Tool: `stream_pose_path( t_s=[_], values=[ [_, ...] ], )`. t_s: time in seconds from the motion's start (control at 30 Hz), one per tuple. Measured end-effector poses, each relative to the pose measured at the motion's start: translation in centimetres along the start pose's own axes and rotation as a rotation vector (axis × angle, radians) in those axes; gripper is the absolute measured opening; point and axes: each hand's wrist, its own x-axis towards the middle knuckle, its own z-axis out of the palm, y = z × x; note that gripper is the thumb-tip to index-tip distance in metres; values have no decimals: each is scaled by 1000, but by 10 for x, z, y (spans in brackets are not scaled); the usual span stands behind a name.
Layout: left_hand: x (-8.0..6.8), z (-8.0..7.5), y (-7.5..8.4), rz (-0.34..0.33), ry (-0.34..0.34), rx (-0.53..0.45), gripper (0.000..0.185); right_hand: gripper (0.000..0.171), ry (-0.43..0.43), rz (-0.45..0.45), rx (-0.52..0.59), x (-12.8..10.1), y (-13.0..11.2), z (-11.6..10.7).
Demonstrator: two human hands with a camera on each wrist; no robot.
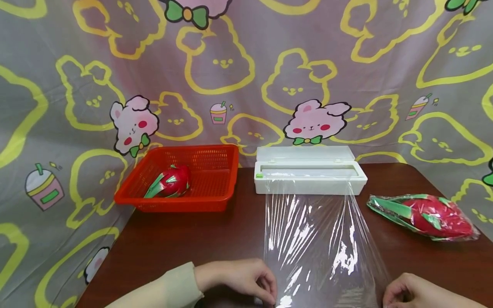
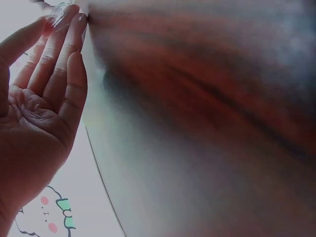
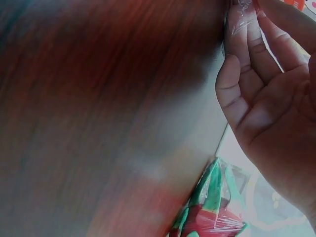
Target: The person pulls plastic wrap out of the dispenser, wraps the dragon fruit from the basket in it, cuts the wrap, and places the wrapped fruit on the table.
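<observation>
The left hand (image 1: 239, 278) and right hand (image 1: 416, 293) each pinch a near corner of the cling film sheet (image 1: 319, 244), drawn taut over the counter (image 1: 185, 244) from the white dispenser (image 1: 308, 173). The film is judged feather-light, limp, clingy and easily torn: hold at both corners. A wrapped dragon fruit (image 1: 427, 216) lies right.

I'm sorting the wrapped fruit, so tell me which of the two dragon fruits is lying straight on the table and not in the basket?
The dragon fruit on the right, beside the white film dispenser. The other dragon fruit sits in the red basket.
</observation>
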Motion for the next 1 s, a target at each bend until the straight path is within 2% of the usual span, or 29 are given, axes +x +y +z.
stream_pose_path(
  t_s=[0.27,0.63,0.87,1.0],
  values=[
    [1,1,0,-13,-7,6,8,22,-16,7,30,-2,-2,1],
    [0,3,1,-62,-4,-70,8,23,-8,47,39,-4,-10,2],
    [0,2,0,-59,-21,-92,10,21,-6,-24,-82,-4,-5,-11],
    [1,-1,1,-24,-39,-14,11,18,44,-109,-216,-1,-12,-20]
  ],
)
